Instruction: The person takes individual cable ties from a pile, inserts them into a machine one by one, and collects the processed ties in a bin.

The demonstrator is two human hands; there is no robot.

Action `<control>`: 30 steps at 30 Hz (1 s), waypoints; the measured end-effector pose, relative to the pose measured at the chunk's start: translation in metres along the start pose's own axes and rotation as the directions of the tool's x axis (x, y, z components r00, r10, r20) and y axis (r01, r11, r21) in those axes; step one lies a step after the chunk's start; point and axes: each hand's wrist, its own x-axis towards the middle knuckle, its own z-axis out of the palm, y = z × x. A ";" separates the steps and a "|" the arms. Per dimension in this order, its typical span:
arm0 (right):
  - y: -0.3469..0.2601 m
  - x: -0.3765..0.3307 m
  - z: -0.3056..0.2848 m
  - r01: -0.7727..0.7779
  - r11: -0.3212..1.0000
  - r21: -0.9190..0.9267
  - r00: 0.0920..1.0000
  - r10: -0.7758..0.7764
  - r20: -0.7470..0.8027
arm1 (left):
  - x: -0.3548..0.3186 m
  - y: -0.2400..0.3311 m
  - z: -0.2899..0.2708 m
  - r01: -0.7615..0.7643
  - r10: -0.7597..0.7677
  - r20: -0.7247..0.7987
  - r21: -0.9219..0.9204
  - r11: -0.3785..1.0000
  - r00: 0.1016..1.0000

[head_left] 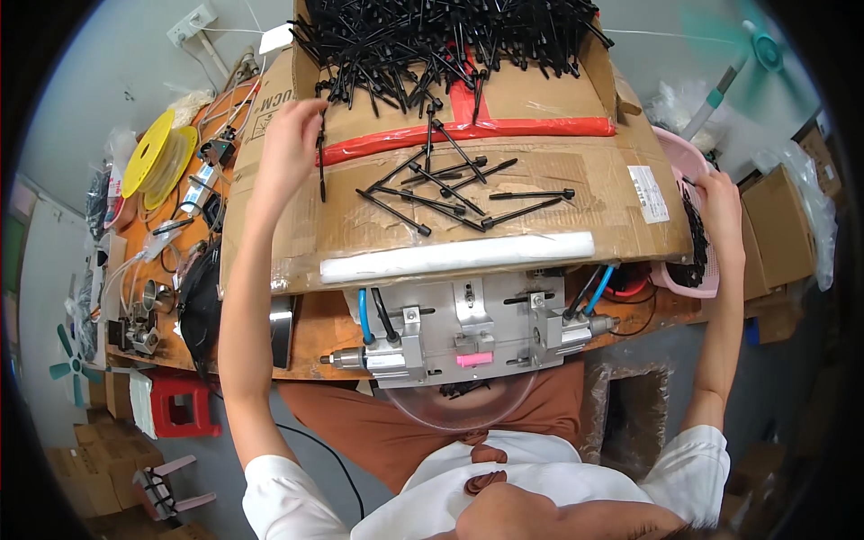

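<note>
My left hand is at the left side of the cardboard sheet, fingers pinched together at a thin black plastic rod that points down toward me. Over the pink basket on the right, my right hand has its fingers closed on a small dark piece, too small to make out fully. Black parts lie in that basket. Several loose black rods with knobbed ends are scattered across the cardboard. A large heap of the same rods fills its far end.
Below the cardboard's near edge sits a metal fixture with cylinders, blue and black hoses and a pink block. A clear bowl is beneath it. Yellow spools and cables crowd the left; a red stool stands below.
</note>
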 end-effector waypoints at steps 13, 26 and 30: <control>-0.289 0.112 -0.028 0.909 0.404 0.108 0.376 -0.677 -0.633 | 0.024 -0.020 0.050 -0.066 -0.058 0.222 0.516 0.854 0.973; -0.280 0.118 -0.023 0.939 0.260 -0.224 0.166 -0.915 -0.367 | -0.053 0.028 0.012 -0.055 0.047 0.260 0.021 0.998 0.964; -0.289 0.116 -0.025 0.967 0.221 -0.129 0.169 -0.930 -0.326 | -0.042 0.034 0.015 -0.020 0.006 0.248 0.053 0.998 0.969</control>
